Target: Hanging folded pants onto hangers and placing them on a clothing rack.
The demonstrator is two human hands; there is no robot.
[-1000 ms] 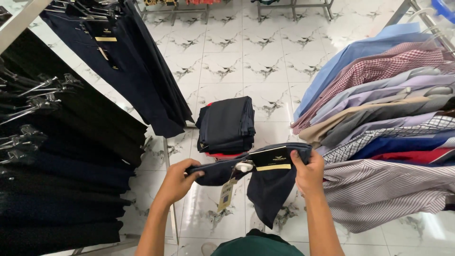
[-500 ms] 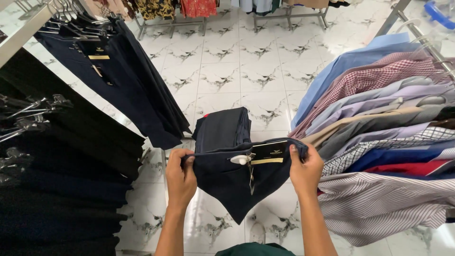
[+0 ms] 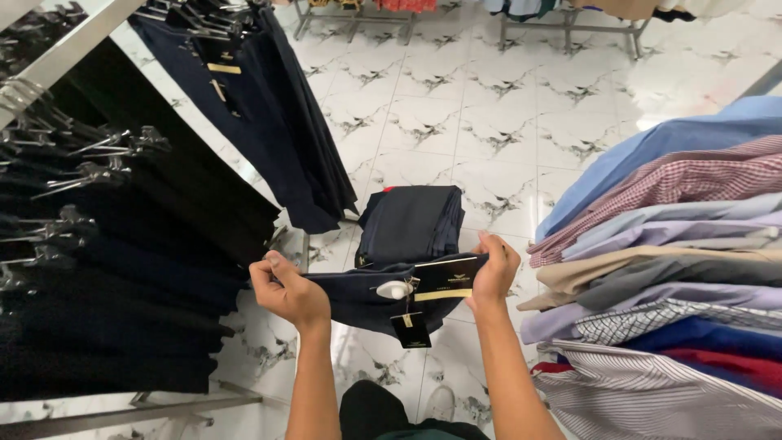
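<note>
Navy blue fabric, a pair of folded trousers (image 3: 366, 297), is stretched between the two hands in the head view. Its long axis runs from one hand to the other, almost level, with the end at the right hand a little higher. The waistband faces the camera there, with a dark label (image 3: 446, 277) and a yellow stripe. A white security tag (image 3: 394, 289) and a dark hanging price tag (image 3: 410, 330) sit near the middle, below the band.

The left hand (image 3: 287, 289) is closed around one end of the trousers, thumb on top. The right hand (image 3: 495, 269) pinches the other end, with the thumb on the near side and the fingers behind the cloth.

Beyond the hands, on a white marble-pattern tile floor (image 3: 505, 122), lies a stack of folded dark trousers (image 3: 411, 222), just behind the held pair. To the left of the left hand hang racks of black and navy trousers (image 3: 122, 269) on metal clip hangers. To the right of the right hand hang shirts (image 3: 676, 261) in blue, checked, beige and striped cloth. More clothing racks stand far ahead.
</note>
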